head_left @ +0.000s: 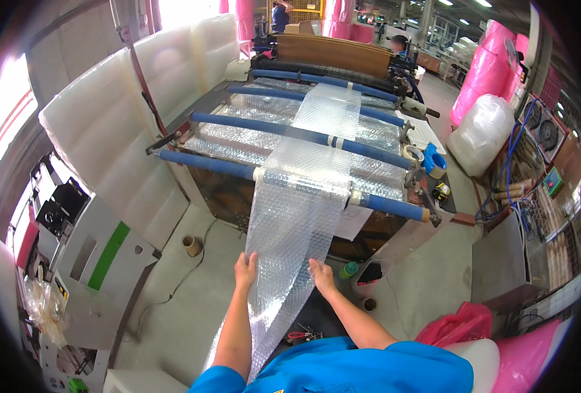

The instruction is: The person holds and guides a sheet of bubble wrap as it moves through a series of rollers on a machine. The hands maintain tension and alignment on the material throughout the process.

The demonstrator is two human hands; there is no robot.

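A long web of clear bubble wrap (303, 196) runs from the machine's far rollers at twelve o'clock, over the blue rollers (290, 131), off the nearest blue roller (382, 204) and down toward the person at six o'clock; it is threaded across every bar in sight and its free length hangs well below the frame, so the feeding looks far along, while the drawing-out and whatever follows at the loose end is, by my judgement, not finished.

The left hand (245, 268) pinches the web's left edge, fingers closed on the film; the right hand (321, 274) grips the right edge in the same way, though the film half hides the fingertips, so how firmly they close I can only presume.

The web's two side edges run straight and roughly parallel, narrower than the rollers, with bare blue bar showing on both sides; between the hands it sags and drapes on past the blue shirt.

Open floor lies at seven to eight o'clock, broken by a cardboard core (192, 245) and a thin cable; at four to five o'clock the room is tighter, with a green bottle (348, 269), a pink bag (461, 324) and scissors (303, 335) near the feet; white foam panels (139, 111) wall the ten o'clock side.
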